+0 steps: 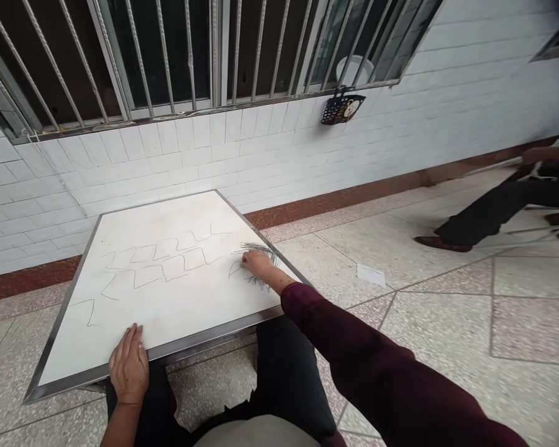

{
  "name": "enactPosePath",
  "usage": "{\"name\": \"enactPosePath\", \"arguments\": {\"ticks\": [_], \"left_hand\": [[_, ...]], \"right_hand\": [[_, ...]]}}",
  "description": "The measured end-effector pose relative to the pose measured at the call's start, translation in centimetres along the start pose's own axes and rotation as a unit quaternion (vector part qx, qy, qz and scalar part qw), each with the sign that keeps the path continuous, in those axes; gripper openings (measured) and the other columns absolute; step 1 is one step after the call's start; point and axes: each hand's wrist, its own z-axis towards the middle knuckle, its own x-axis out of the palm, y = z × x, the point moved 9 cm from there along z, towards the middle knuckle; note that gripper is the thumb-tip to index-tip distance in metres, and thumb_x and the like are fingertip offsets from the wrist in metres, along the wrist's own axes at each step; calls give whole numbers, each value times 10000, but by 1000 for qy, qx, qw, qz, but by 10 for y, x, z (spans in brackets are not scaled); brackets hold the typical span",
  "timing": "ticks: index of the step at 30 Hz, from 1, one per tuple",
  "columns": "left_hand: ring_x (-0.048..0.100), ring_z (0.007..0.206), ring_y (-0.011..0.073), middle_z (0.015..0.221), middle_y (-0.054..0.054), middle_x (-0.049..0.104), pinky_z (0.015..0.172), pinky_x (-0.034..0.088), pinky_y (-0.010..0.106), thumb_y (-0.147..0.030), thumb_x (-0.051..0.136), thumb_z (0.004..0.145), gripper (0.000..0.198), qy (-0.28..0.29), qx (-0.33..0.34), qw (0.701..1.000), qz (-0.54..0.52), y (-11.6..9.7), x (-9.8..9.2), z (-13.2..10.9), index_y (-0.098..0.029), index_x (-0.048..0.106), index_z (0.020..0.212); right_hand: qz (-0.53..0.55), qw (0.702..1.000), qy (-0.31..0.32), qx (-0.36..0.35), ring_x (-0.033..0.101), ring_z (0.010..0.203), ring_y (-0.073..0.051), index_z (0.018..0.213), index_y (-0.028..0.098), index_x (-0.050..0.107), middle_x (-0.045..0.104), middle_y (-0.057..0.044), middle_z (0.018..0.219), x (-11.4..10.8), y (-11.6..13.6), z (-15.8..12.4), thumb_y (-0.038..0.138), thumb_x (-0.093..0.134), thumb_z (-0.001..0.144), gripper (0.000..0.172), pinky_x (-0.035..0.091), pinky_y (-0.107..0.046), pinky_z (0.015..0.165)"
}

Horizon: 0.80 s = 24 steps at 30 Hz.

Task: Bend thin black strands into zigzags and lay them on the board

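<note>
Tiled wall (168, 155) behind white table (181, 316), right fingers (248, 257) curled at thin dark lines (257, 247), hold unclear, left fingers (128, 343) flat and empty

I see a wide open lane over the white tabletop (181, 326) between the left hand (129, 363) at the near edge and the right hand (257, 264). The maroon sleeve (349, 335) bars the near right corner, the tiled wall (168, 155) limits the far side, and thighs (284, 366) crowd the space below.
</note>
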Motion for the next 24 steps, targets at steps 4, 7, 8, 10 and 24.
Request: {"name": "enactPosePath", "arguments": {"ticks": [4, 7, 8, 10, 24], "left_hand": [[509, 1255, 251, 1334, 71, 599, 1011, 372, 410, -197, 399, 924, 409, -4, 5, 1000, 14, -2, 1, 1, -195, 568, 1297], [515, 1247, 244, 1320, 73, 610, 1021, 368, 408, -181, 396, 922, 393, 1, 6, 1000, 19, -2, 2, 1, -190, 591, 1263], [519, 1243, 241, 1318, 75, 611, 1018, 372, 405, -176, 400, 920, 390, 2, 9, 1000, 20, -2, 2, 1, -188, 592, 1259], [519, 1246, 232, 1319, 77, 610, 1021, 371, 401, -170, 409, 917, 393, 1, 9, 1000, 17, -2, 1, 0, -193, 584, 1267], [499, 1279, 224, 1337, 82, 597, 1057, 347, 400, -140, 435, 897, 413, 18, -26, 999, -19, 0, -9, 1, -207, 585, 1276]], "right_hand": [[9, 1000, 4, -8, 608, 1027, -215, 1221, 150, 553, 580, -94, 1214, -1, 11, 0, 333, 570, 937, 338, 532, -420, 862], [19, 999, 12, -29, 610, 1016, -210, 1202, 153, 566, 587, -93, 1203, -1, 24, 0, 333, 570, 936, 321, 532, -410, 859], [19, 999, 15, -41, 619, 1014, -216, 1084, 72, 635, 621, -146, 1098, -1, 30, 1, 257, 525, 954, 251, 477, -355, 860], [12, 998, 16, -55, 637, 919, -252, 893, 46, 672, 658, -189, 958, -2, 38, 2, 161, 558, 893, 161, 462, -356, 780], [325, 914, -181, -162, 648, 782, -200, 955, 190, 590, 693, -109, 878, -39, 81, -6, 326, 564, 833, 185, 465, -324, 731]]}}
